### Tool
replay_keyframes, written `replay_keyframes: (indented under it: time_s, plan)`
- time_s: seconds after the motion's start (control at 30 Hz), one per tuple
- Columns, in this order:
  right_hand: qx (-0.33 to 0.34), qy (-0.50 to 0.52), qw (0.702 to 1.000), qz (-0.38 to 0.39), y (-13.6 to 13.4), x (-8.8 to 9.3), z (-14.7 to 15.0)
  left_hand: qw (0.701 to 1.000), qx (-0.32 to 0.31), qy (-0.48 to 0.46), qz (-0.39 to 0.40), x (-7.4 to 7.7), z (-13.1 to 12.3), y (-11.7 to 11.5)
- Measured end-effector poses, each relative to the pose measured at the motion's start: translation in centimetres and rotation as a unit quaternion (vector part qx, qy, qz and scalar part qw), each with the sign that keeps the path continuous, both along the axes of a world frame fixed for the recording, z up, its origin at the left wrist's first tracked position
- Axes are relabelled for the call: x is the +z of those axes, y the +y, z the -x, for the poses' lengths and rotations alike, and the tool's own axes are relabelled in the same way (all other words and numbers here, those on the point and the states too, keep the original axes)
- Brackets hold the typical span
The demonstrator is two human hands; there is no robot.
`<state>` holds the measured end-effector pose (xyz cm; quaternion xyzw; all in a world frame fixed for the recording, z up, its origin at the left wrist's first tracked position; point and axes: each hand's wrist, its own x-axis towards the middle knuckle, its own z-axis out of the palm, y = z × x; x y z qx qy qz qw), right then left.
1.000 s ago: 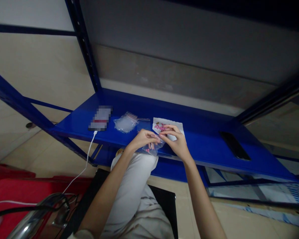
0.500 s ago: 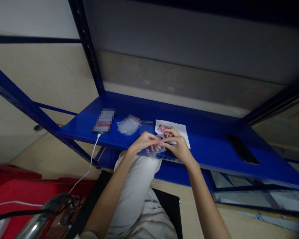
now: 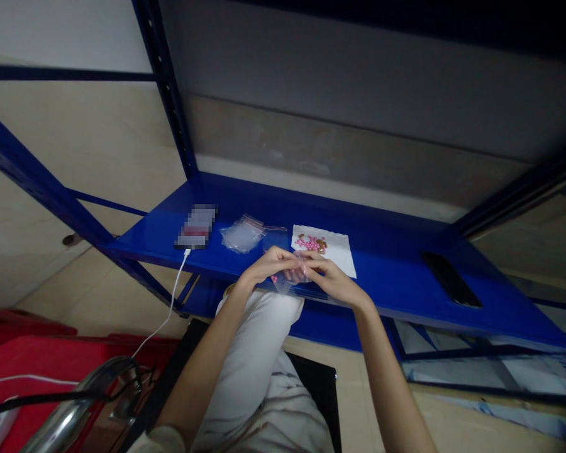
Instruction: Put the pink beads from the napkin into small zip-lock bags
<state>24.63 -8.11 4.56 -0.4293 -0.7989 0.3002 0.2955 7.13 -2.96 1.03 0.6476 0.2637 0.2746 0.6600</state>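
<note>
At the front edge of the blue shelf, my left hand (image 3: 274,265) grips a small clear plastic bag (image 3: 283,287). A few pink beads (image 3: 274,279) show in the bag's lower left part. My right hand (image 3: 329,277) pinches the same bag from the right, its fingertips against those of the left hand. Just behind my hands lies a sheet of white paper (image 3: 342,251) with a small heap of pink and brown beads (image 3: 312,243). My fingers partly hide the bag's top.
A pile of clear zip bags (image 3: 242,234) lies left of my hands. Beyond it a phone (image 3: 197,226) is plugged into a white cable (image 3: 174,302). Another dark phone (image 3: 451,279) rests on the right of the blue shelf (image 3: 387,251). Blue posts (image 3: 167,88) rise at the left.
My right hand has come down and left from above the paper to the bag, closing in on my left hand. The bead heap is now uncovered.
</note>
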Motion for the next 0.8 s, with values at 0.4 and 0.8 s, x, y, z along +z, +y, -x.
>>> replay_keyframes:
  time_s: [0.4, 0.8]
  plan:
    - [-0.171, 0.07, 0.981, -0.065, 0.4, -0.1, -1.2, 0.989, 0.095, -0.106, 0.042, -0.6, -0.8, 0.0]
    - [-0.359, -0.083, 0.916, -0.157, 1.3, -3.4, -6.9, 0.964, 0.182, -0.186, 0.06, -1.0, -0.9, 0.3]
